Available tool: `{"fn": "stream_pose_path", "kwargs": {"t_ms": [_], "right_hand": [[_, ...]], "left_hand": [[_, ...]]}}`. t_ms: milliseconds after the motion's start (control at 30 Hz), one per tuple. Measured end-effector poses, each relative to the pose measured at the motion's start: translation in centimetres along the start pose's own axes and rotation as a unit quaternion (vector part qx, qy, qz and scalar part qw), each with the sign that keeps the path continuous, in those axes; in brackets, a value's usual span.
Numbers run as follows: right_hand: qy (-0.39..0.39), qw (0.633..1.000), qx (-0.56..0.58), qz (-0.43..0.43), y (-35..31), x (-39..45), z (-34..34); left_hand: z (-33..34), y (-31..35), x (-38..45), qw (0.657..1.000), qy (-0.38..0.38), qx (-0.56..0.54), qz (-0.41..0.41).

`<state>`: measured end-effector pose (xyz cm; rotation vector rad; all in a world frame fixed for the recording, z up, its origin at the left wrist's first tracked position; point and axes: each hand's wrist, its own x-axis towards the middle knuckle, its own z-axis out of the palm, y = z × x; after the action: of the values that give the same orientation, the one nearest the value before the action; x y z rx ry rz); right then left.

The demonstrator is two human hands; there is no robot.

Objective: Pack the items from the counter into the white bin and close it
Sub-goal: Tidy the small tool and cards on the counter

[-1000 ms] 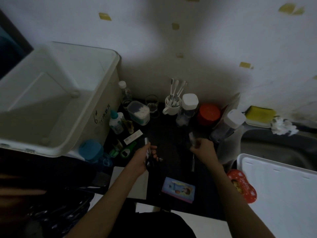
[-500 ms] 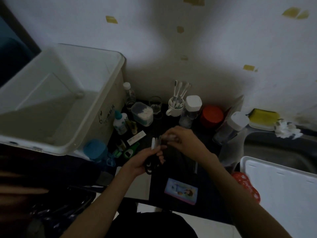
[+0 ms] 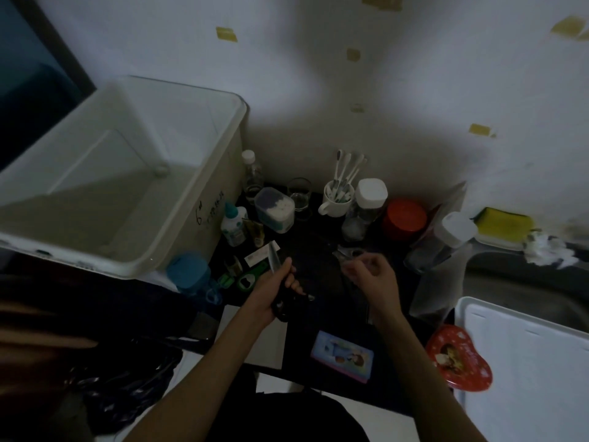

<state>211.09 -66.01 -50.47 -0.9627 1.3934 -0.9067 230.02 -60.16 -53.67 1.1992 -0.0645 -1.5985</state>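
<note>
I note my left hand gripping scissors, blades up, at the tabletop's centre. The right hand curls on something small I cannot identify. The bin stands open at 10 o'clock. Risk: blades knocking the bottles on the way there.

white bin with black writing on its side, far left. dark counter. blue cup near the bin. red lid far right. yellow sponge. red heart-shaped tin with white dots, near right. white mug.
</note>
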Motion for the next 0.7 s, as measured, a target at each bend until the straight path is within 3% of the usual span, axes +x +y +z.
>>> {"fn": "stream_pose_path", "kwargs": {"t_ms": [100,233,467,633,700], "right_hand": [[-0.06,0.996,0.017,0.058,2.2,-1.2,0.6],[-0.102,0.99,0.063,0.079,4.2,-2.7,1.6],[-0.17,0.981,-0.086,0.038,5.6,-3.3,2.2],[-0.213,0.972,-0.088,0.048,4.9,-4.2,3.1],[-0.215,0.97,-0.032,0.106,5.0,-4.6,3.9]], "left_hand": [[0.4,0.1,0.2,0.999,0.017,0.017,0.031],[0.6,-0.2,0.7,0.998,0.047,-0.04,0.011],[0.7,-0.8,0.8,0.996,0.046,-0.073,-0.025],[0.7,-1.0,0.9,0.999,0.031,-0.025,0.001],[1.0,-0.8,0.7,0.998,0.051,0.004,0.032]]}}
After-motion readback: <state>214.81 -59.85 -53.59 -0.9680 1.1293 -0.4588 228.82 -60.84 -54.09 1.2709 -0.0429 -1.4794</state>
